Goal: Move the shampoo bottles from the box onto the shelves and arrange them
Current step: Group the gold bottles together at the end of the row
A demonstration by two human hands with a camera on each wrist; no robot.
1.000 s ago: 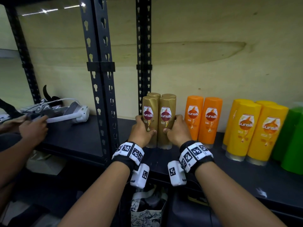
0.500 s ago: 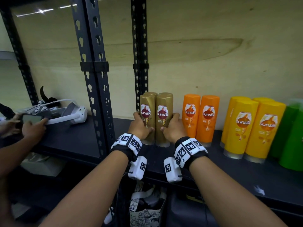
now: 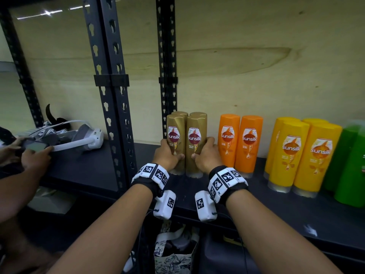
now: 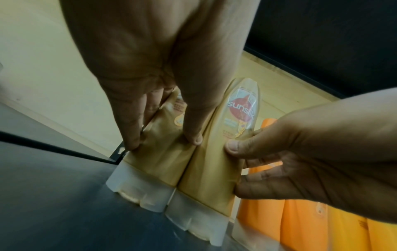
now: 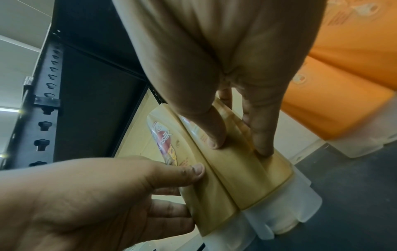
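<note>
Standing upright on the dark metal shelf (image 3: 256, 196), cap-down on translucent caps: a tight cluster of gold plastic shampoo bottles (image 3: 185, 143), two in front touching side by side and two more just behind, hard against the black perforated upright post (image 3: 166, 56). Gripping the left front gold bottle (image 3: 175, 143) low on its body with the left hand (image 3: 167, 155), thumb lying across the front face, fingers wrapping round the outer side. Gripping the right front gold bottle (image 3: 196, 144) the same way with the right hand (image 3: 206, 155), thumb on the front, fingers curling round the right edge. Showing in the left wrist view: the left hand (image 4: 150, 68) with thumb and forefinger pinching the bottle's sides just above the cap, and the right hand (image 4: 300, 152) pressing its thumb onto the neighbouring bottle's label. Showing in the right wrist view: the right hand (image 5: 225, 68) clamping its bottle between thumb and fingers, the left hand (image 5: 96, 195) holding the other.

Standing just to the right, apart from the gold group: two orange plastic shampoo bottles (image 3: 241, 143), then four yellow plastic shampoo bottles (image 3: 302, 155), then green plastic bottles (image 3: 349, 167) at the frame edge. Lying on the neighbouring shelf to the left: a white and grey headset (image 3: 83, 137), with another person's hand (image 3: 34, 157) touching its strap.
</note>
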